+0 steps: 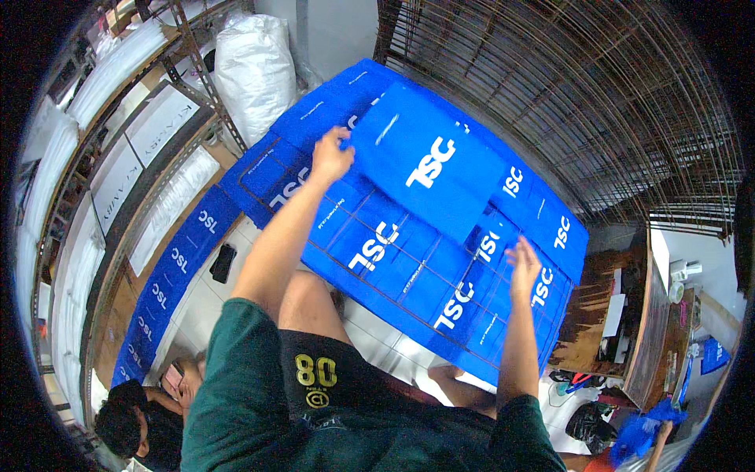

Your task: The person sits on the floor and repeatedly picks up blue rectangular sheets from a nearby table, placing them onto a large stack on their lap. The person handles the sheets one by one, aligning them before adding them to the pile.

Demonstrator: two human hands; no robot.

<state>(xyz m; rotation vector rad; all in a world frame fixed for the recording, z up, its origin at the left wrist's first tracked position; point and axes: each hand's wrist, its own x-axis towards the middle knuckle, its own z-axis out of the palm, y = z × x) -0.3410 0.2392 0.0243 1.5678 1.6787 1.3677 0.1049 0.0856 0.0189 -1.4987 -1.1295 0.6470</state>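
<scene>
A blue rectangular sheet with white print lies slanted over a broad layer of matching blue pieces, which a thin wire grid crosses. My left hand is beside the sheet's left edge, its fingers bent with a gap between them; whether a fingertip touches the edge is hard to see. Off the sheet's lower right side, above the printed pieces, my right hand has its fingers raised and apart, slightly blurred. It holds nothing that I can see.
Wire racks lean at the back right. Shelving with white stacks runs along the left, beside a blue printed strip. A phone lies on the floor. One person is low at left; another's arm shows at right.
</scene>
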